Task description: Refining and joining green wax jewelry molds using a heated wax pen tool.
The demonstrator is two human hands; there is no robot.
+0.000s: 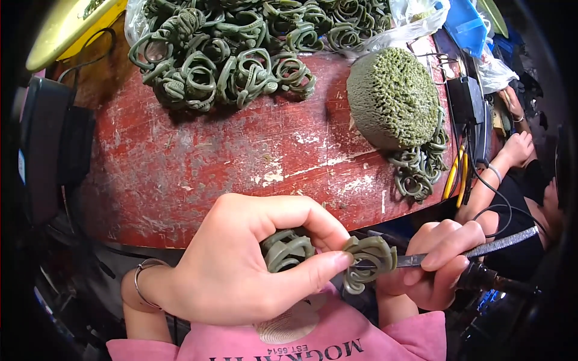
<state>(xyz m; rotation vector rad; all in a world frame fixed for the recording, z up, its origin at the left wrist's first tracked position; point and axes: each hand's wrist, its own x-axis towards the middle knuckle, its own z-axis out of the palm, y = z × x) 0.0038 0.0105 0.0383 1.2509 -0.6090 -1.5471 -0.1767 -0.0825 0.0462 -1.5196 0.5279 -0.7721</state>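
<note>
Between the thumb and fingertip of my left hand (241,265) is a green wax ring (368,259) with curled, looped parts. More green wax rings (288,249) sit inside the curl of the same hand. My right hand (442,259) closes around a thin metal blade tool (509,242) with a ridged grey handle; its flat blade reaches into the pinched ring. Below the right hand, a black rod-like tool (481,278) shows; whether the hand also holds it, I cannot tell. Both hands are over my lap, just off the table's near edge.
On the worn red table (241,162) lies a large heap of green wax rings (241,54). A rough green porous cylinder (394,99) stands at the right, beside a smaller ring cluster (418,171). Yellow-handled pliers (456,174) and a black box (466,99) border another person's hand (516,149).
</note>
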